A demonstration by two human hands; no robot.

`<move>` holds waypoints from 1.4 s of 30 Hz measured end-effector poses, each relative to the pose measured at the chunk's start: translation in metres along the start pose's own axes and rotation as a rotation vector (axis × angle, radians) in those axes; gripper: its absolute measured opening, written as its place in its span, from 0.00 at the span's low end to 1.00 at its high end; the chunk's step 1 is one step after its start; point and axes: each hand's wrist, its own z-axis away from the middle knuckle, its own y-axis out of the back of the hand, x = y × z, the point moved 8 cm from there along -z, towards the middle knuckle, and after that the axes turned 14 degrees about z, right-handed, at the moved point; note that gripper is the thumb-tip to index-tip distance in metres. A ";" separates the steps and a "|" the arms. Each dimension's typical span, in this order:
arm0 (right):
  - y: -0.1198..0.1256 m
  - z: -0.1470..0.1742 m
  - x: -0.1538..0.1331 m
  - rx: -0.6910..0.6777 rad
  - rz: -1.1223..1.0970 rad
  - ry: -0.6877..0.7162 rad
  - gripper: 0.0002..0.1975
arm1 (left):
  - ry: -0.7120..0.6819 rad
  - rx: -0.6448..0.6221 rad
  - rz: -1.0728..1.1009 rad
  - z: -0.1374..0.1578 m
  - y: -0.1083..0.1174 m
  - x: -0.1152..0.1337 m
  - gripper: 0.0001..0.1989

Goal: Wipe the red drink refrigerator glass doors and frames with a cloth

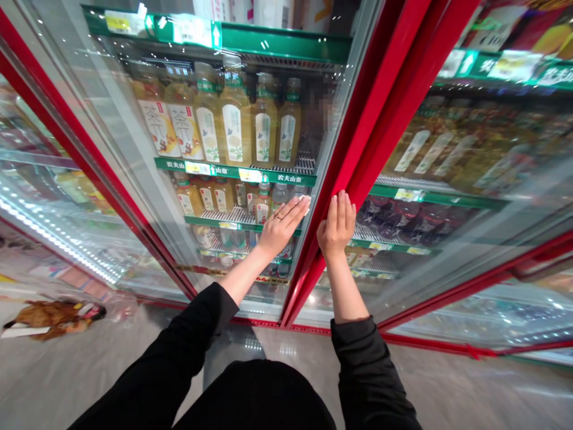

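Note:
My left hand (283,226), with a ring on one finger, lies with its fingers stretched out against the glass door (323,89) of a drinks fridge. A small piece of white tissue (306,205) shows at its fingertips, pressed between them and the glass; the rest is hidden under the hand. Just to the right, my right hand (337,226) rests on the red door frame (364,131). Its fingers are straight and side by side, pointing up along the frame, and I see nothing held in it.
Behind the glass, bottles of yellowish tea (236,128) stand on shelves with green label strips (290,178). Another fridge door on the right shows dark purple bottles (403,218). A brown plush-looking thing (54,316) lies at lower left, above the grey floor (120,370).

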 end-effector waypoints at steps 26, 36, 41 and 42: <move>-0.013 0.015 0.000 -0.076 -0.212 0.000 0.30 | 0.121 0.167 0.042 0.009 0.041 -0.051 0.39; -0.001 0.022 -0.067 -0.211 -0.248 -0.066 0.37 | 0.119 0.101 0.085 -0.001 0.067 -0.077 0.39; -0.007 -0.001 -0.102 -0.340 -0.307 -0.072 0.37 | 0.123 0.140 0.042 0.030 0.075 -0.082 0.40; -0.009 -0.006 -0.108 -0.346 -0.316 -0.064 0.37 | 0.110 0.122 0.039 0.029 0.074 -0.082 0.40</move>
